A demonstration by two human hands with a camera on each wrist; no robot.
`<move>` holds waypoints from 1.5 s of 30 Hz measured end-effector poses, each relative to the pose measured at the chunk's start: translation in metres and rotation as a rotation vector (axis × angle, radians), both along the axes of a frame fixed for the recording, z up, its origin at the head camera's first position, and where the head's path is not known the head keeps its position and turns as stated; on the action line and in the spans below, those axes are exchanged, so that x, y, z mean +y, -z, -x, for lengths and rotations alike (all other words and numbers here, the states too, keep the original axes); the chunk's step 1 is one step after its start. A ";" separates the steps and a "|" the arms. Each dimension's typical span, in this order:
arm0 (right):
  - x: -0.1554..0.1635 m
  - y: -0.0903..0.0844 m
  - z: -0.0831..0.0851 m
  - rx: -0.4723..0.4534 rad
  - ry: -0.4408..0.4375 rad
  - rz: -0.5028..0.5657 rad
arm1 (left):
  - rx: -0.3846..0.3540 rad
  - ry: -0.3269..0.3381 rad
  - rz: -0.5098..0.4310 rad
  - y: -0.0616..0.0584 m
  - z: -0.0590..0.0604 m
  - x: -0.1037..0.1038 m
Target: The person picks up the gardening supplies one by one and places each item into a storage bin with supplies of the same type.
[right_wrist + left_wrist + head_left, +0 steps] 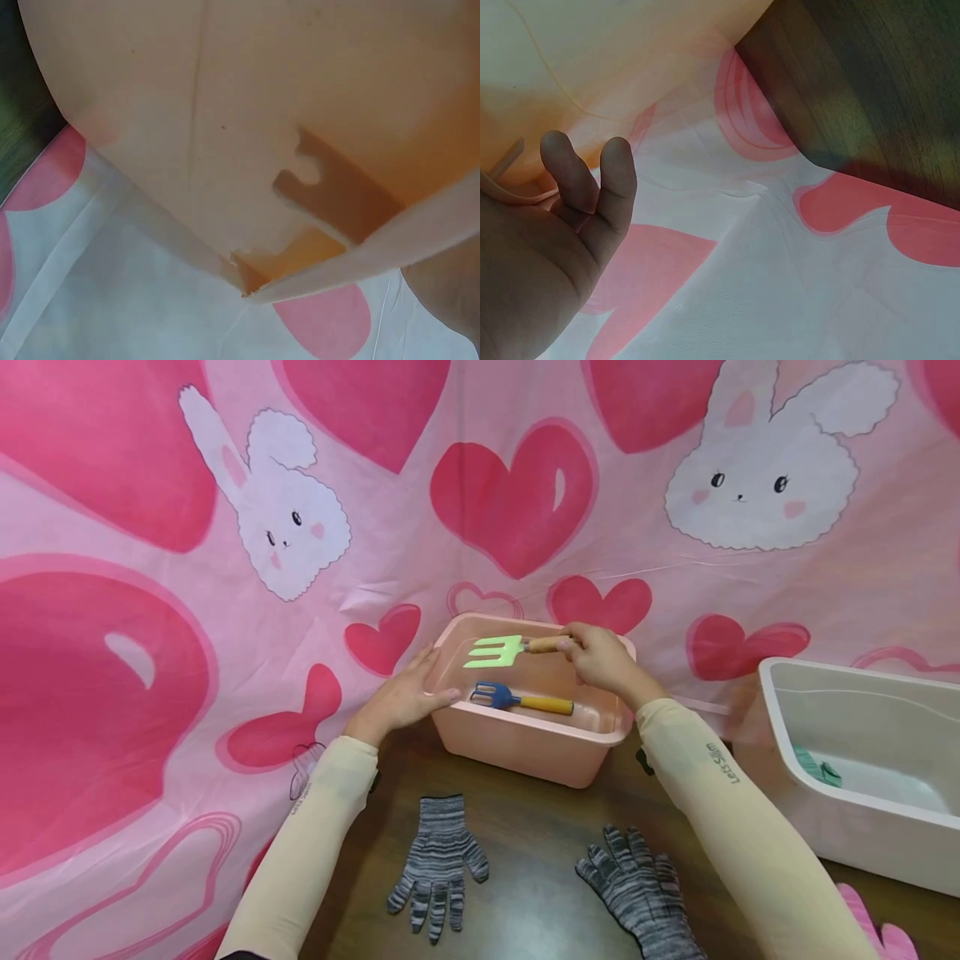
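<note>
A pink plastic tub [517,750] stands on the dark table against the cloth backdrop. My right hand [576,646] pinches the wooden handle of a light green hand rake [495,651] and holds it level over the tub. Inside the tub lies a blue hand rake [497,696] with a yellow handle. My left hand [420,683] rests with straight fingers on the tub's left rim. In the left wrist view its fingers [592,176] lie against the tub wall [592,60]. The right wrist view shows the tub wall [247,112] from outside, with a rake's shadow through it.
Two grey striped gloves [438,860] [645,889] lie flat on the table's near side. A white tub [840,810] with something teal [817,768] inside stands at the right. A pink glove [877,931] peeks in at the bottom right. Pink heart-and-bunny cloth [225,610] covers the back and left.
</note>
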State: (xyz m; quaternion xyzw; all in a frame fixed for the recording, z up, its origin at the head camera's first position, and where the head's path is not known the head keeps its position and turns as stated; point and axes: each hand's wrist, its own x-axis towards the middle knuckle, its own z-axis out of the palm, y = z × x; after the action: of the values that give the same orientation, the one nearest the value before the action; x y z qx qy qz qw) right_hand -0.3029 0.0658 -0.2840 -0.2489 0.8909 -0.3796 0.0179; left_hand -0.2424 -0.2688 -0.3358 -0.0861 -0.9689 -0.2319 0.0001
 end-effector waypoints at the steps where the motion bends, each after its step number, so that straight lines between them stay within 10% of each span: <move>1: -0.001 0.000 0.001 0.002 0.002 0.000 | 0.000 -0.002 -0.003 0.000 0.000 0.000; 40: -0.009 0.006 0.006 -0.127 -0.046 -0.042 | 0.015 -0.012 0.006 0.002 0.001 0.002; 45: -0.011 0.001 0.007 0.008 -0.052 -0.129 | 0.011 -0.011 0.006 0.001 0.001 0.000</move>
State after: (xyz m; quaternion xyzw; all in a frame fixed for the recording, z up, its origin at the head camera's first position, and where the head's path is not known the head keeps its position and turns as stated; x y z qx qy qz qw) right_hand -0.3099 0.0553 -0.2849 -0.2719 0.9067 -0.3198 0.0404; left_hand -0.2434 -0.2684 -0.3373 -0.0822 -0.9701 -0.2285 0.0062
